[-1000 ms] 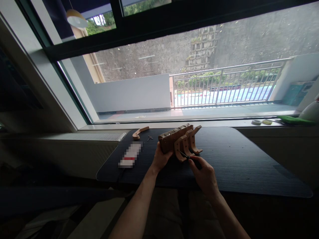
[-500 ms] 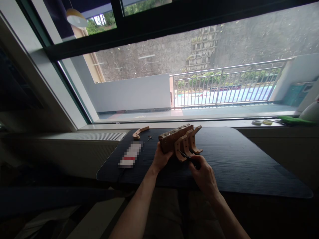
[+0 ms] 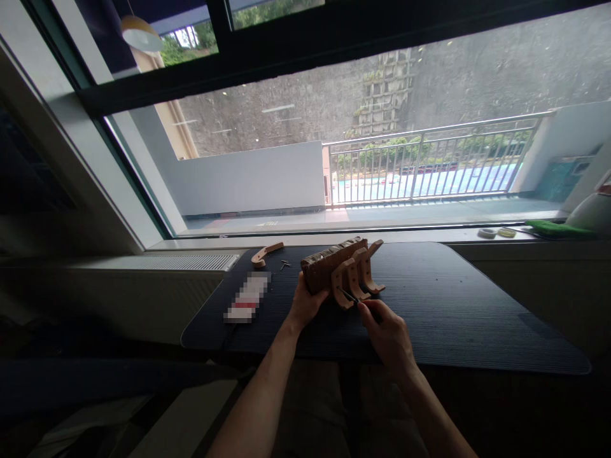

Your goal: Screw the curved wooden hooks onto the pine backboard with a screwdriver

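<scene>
My left hand (image 3: 308, 302) grips the near left end of a rough-edged wooden board (image 3: 319, 275), holding it tilted up on the dark table. Several curved wooden hooks (image 3: 354, 280) stand in a row on the board's right-hand face. My right hand (image 3: 386, 327) is closed round a screwdriver (image 3: 352, 297), its handle mostly hidden by the fingers. The screwdriver's thin shaft reaches to the nearest hook, and its tip is at or close to that hook's surface. Whether a screw sits under the tip is too small to tell.
A loose wooden hook (image 3: 265, 254) lies at the table's back left, beside a few small screws (image 3: 285, 264). A blurred white packet (image 3: 248, 297) is on the left of the dark table (image 3: 458, 305). Tape rolls (image 3: 496, 233) and a green cloth (image 3: 558, 228) rest on the windowsill.
The whole view has shifted slightly. My right fingers have changed their hold on the screwdriver a little, while the board and left hand keep their places.
</scene>
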Motion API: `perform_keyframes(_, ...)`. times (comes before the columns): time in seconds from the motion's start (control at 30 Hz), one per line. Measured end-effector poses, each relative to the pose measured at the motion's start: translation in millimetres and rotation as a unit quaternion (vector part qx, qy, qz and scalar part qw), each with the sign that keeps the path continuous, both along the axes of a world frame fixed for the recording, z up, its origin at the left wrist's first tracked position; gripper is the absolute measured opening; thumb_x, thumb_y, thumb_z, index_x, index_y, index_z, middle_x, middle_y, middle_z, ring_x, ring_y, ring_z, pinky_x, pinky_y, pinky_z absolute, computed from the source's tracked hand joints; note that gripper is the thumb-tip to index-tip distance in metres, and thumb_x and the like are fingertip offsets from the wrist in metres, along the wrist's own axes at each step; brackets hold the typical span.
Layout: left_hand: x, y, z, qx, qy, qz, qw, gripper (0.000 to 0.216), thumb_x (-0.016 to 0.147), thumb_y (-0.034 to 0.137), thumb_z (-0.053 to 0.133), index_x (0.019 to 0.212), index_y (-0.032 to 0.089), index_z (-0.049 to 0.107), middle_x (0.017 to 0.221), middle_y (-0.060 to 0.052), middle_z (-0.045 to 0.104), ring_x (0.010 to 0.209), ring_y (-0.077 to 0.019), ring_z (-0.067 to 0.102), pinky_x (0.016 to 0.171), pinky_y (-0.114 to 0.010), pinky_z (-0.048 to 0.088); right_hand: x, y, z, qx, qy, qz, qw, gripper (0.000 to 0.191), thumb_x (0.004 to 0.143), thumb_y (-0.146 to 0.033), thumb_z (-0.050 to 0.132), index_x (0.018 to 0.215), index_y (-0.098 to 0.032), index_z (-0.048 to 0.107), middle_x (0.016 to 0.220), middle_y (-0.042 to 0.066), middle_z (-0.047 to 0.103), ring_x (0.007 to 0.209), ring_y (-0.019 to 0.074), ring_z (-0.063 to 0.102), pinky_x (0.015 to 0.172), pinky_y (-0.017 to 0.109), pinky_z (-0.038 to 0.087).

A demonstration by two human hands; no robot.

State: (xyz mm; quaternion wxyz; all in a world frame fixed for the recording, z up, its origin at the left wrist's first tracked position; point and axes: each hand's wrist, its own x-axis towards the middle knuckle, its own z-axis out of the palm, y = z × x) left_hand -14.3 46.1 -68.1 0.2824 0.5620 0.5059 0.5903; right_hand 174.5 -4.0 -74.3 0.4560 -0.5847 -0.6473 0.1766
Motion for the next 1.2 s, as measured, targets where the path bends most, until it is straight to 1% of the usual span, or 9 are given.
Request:
perform_keyframes(0.07,0.3,0.4,-0.5,-0.002,-0.004,0.0,1.0,0.055,0.062,0.023,0.074,0.111,0.019,0.047,0.094,-0.001,0.063,0.085,-0.017,0.06,0.077,-0.03,0.048,-1.0,-0.6,1.8,-0.01,-0.011,-0.003,1.0,0.036,0.085,-0.052,0.042,0.092,-0.024,0.064,0.081,0.004,0.069,0.076,0.0236,0.064,0.066,0.031,0.044)
perform_keyframes(0.13,0.2,1.2,-1.7,0.002,-0.008,-0.001,1.0,0.056,0.062,0.024,0.074,0.112,0.019,0.048,0.094,-0.001,0.064,0.086,-0.0172,0.06,0.077,-0.03,0.048,-2.2,-0.8,2.7,-0.018,-0.024,-0.01,0.999,0.033,0.084,-0.05,0.044,0.096,-0.025,0.063,0.084,0.005,0.069,0.079,0.0254,0.064,0.066,0.033,0.043)
perform_keyframes(0.23,-0.6,2.2,-3.7,0.002,-0.004,0.002,1.0,0.056,0.062,0.025,0.074,0.112,0.02,0.049,0.095,-0.002,0.064,0.087,-0.0177,0.061,0.078,-0.03,0.048,-3.8,-0.2,2.0,-0.028,-0.038,-0.032,0.998,0.032,0.077,-0.042,0.054,0.103,-0.025,0.06,0.091,0.007,0.068,0.083,0.0293,0.063,0.066,0.036,0.042)
perform_keyframes(0.33,-1.4,1.7,-3.7,-0.006,-0.001,0.005,1.0,0.057,0.062,0.025,0.074,0.112,0.02,0.049,0.094,-0.001,0.064,0.087,-0.0181,0.061,0.078,-0.03,0.048,-4.3,0.9,-0.1,-0.026,-0.04,-0.044,0.998,0.031,0.073,-0.036,0.056,0.101,-0.024,0.058,0.093,0.006,0.067,0.08,0.0283,0.063,0.064,0.035,0.041)
perform_keyframes(0.47,-1.1,-0.6,-0.4,-0.004,0.004,0.007,1.0,0.056,0.062,0.024,0.074,0.111,0.019,0.049,0.093,-0.001,0.064,0.086,-0.0178,0.061,0.077,-0.03,0.048,-3.8,1.6,-1.2,0.006,-0.034,-0.034,0.999,0.026,0.076,-0.04,0.054,0.096,-0.024,0.058,0.095,0.003,0.066,0.081,0.0228,0.061,0.064,0.031,0.041)
perform_keyframes(0.7,0.0,-1.2,1.3,0.001,0.001,0.004,1.0,0.055,0.062,0.023,0.074,0.111,0.019,0.048,0.095,-0.001,0.064,0.088,-0.0179,0.061,0.078,-0.03,0.048,-2.5,-0.5,0.8,0.047,-0.03,-0.013,0.998,0.023,0.08,-0.041,0.051,0.089,-0.022,0.062,0.096,0.003,0.062,0.08,0.019,0.06,0.069,0.029,0.044)
perform_keyframes(0.87,-0.4,-1.5,0.9,-0.006,0.008,0.005,1.0,0.056,0.063,0.023,0.073,0.112,0.019,0.048,0.095,-0.002,0.064,0.088,-0.018,0.061,0.078,-0.03,0.048,-1.4,-0.1,-1.0,0.051,-0.032,-0.008,0.998,0.027,0.082,-0.044,0.05,0.09,-0.022,0.064,0.094,0.003,0.064,0.08,0.0189,0.061,0.072,0.029,0.044)
perform_keyframes(1.07,-0.3,0.2,-1.1,-0.007,0.005,0.006,1.0,0.056,0.062,0.025,0.074,0.112,0.019,0.048,0.095,-0.002,0.064,0.088,-0.0181,0.061,0.078,-0.031,0.048,-1.6,1.8,-3.2,0.035,-0.042,-0.01,0.998,0.032,0.085,-0.045,0.047,0.096,-0.022,0.067,0.091,0.003,0.066,0.082,0.0202,0.062,0.071,0.029,0.043)
perform_keyframes(1.2,0.7,-0.7,0.5,-0.007,0.001,0.006,1.0,0.056,0.062,0.024,0.074,0.111,0.019,0.048,0.095,-0.002,0.064,0.087,-0.0176,0.061,0.079,-0.031,0.049,-2.9,1.2,-1.2,0.017,-0.045,-0.025,0.999,0.032,0.083,-0.042,0.049,0.105,-0.025,0.063,0.099,0.004,0.065,0.087,0.0231,0.062,0.071,0.032,0.043)
